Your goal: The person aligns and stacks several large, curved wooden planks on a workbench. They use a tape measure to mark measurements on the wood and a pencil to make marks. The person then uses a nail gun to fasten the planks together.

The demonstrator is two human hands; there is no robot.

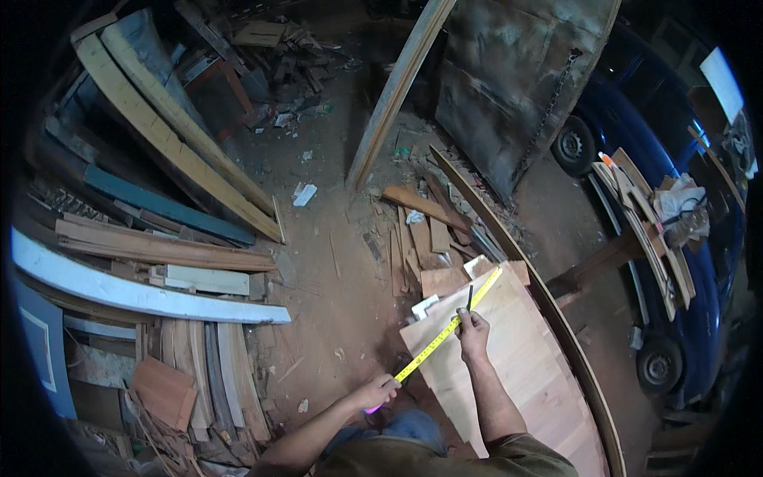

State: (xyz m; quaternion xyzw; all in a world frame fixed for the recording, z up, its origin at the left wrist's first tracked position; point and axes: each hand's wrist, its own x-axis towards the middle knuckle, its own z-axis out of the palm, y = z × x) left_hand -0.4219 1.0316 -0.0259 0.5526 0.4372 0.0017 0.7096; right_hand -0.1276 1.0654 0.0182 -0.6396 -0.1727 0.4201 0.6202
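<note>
A yellow tape measure [435,343] is drawn out slantwise over a pale wooden panel [528,358], its far end at the panel's far edge. My left hand [375,393] is closed around the near end of the tape, just off the panel's left side. A bit of pink, perhaps its case, shows beneath that hand. Over the panel, my right hand [474,334] is closed on a thin dark pencil [470,297] pointing up and away. Its fingers are beside the tape; whether they also pinch it is hard to tell.
A long narrow board [548,298] runs along the panel's right side. Wood offcuts [421,242] lie beyond it. Stacked planks [167,254] fill the left. A tall post [397,95] and large dark sheet [509,87] stand ahead; a blue car [636,127] is at right.
</note>
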